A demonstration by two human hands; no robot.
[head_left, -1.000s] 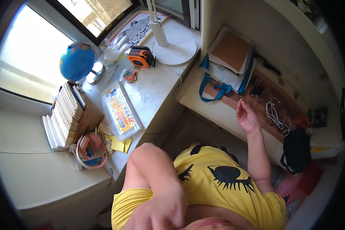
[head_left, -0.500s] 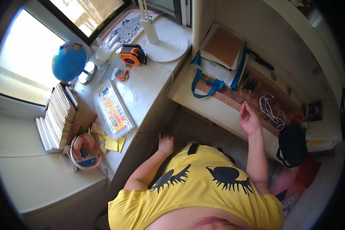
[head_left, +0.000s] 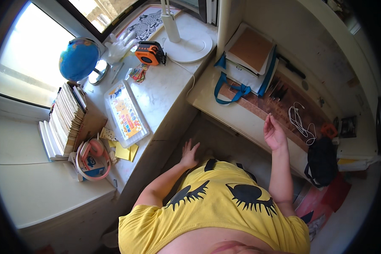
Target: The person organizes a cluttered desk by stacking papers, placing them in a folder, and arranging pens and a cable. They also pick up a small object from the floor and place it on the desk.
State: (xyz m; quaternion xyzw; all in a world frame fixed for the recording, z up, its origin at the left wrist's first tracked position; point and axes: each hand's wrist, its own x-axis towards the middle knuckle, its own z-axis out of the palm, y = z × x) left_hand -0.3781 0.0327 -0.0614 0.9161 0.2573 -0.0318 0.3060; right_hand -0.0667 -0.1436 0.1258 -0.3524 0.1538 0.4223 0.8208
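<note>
My left hand [head_left: 189,154] hangs in the air beside the front of the marble-topped desk [head_left: 163,99]. Its fingers are spread, and it holds nothing. Palm up, my right hand [head_left: 275,134] is raised in front of the wooden shelf surface at the right. Its fingers are loosely bent and nothing shows in it. Nearest to it are a white cable [head_left: 298,122] and a white bag with blue straps [head_left: 234,90] bearing papers and a brown folder [head_left: 253,50]. On the desk, closest to my left hand, lie a clear plastic case with a colourful label [head_left: 127,116] and yellow sticky notes [head_left: 122,152].
A globe [head_left: 78,59], a row of books [head_left: 67,122] and pink headphones [head_left: 91,158] stand along the left. Farther back are an orange and black device [head_left: 149,53] and a white lamp base [head_left: 188,48]. A black bag [head_left: 321,163] hangs at the right.
My left hand has risen slightly and moved right, its fingers spreading apart. My right hand has barely moved. The view has shifted a little.
</note>
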